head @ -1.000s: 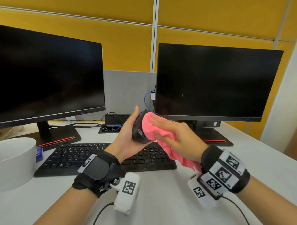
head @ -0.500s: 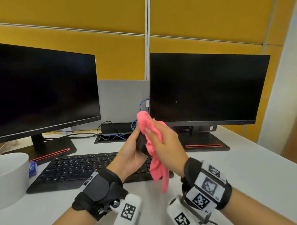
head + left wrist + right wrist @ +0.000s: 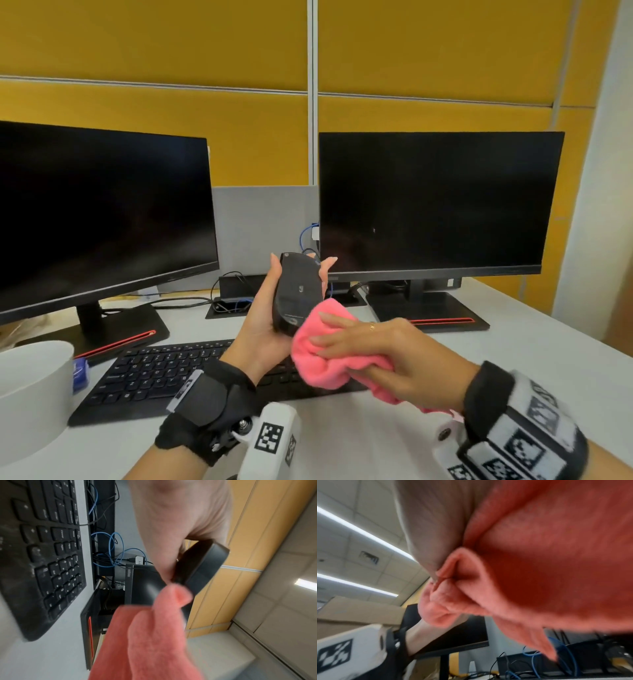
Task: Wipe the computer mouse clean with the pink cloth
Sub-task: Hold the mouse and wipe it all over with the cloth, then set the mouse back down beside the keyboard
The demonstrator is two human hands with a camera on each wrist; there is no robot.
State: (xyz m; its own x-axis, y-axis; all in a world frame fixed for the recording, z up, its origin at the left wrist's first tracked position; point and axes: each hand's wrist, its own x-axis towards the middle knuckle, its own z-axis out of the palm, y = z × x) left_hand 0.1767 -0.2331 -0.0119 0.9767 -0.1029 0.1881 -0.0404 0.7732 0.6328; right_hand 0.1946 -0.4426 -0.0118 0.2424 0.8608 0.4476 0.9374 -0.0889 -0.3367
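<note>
Black computer mouse, upright above the keyboard, clasped between thumb and fingers of the left hand; pink cloth at its five o'clock, touching its lower end, bunched in the right hand.

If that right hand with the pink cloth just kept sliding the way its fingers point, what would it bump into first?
Most likely the left hand holding the computer mouse: the right hand points left, and its pink cloth already meets the mouse's lower end. Depth is uncertain.
</note>
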